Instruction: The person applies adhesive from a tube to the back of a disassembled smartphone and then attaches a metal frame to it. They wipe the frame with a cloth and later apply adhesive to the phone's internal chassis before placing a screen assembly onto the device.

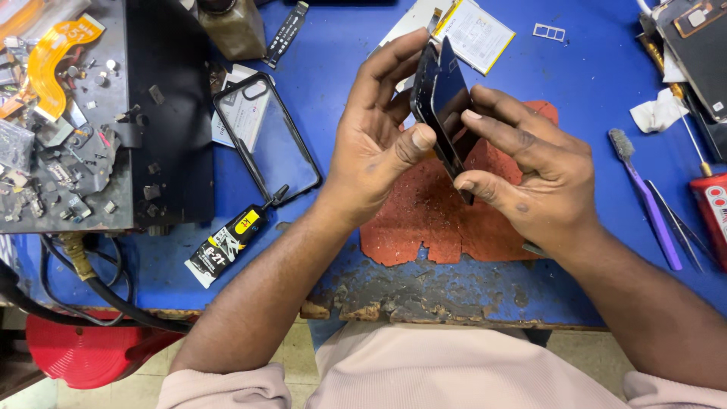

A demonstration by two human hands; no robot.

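Item: dark phone (pixel 443 106) with its screen panel lifting away, held in 2 hands above the red mat (pixel 424 220).

Left hand (pixel 379 144) clamps the body, thumb pressed at the open seam; right hand (pixel 530 174) pinches the panel's edge. Judged best practice: part the 2 layers slowly and evenly, no twisting. Glue tube (pixel 227 242) and clear case (pixel 265 136) lie left on the blue bench (pixel 598 68).

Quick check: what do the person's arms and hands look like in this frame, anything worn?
Both hands are bare: no gloves, rings or watch visible on the left hand or the right hand. The forearms are bare too. Pale pink sleeves show only at the bottom edge, pushed up near the elbows, matching the pale pink garment on the torso. No cables or markings.
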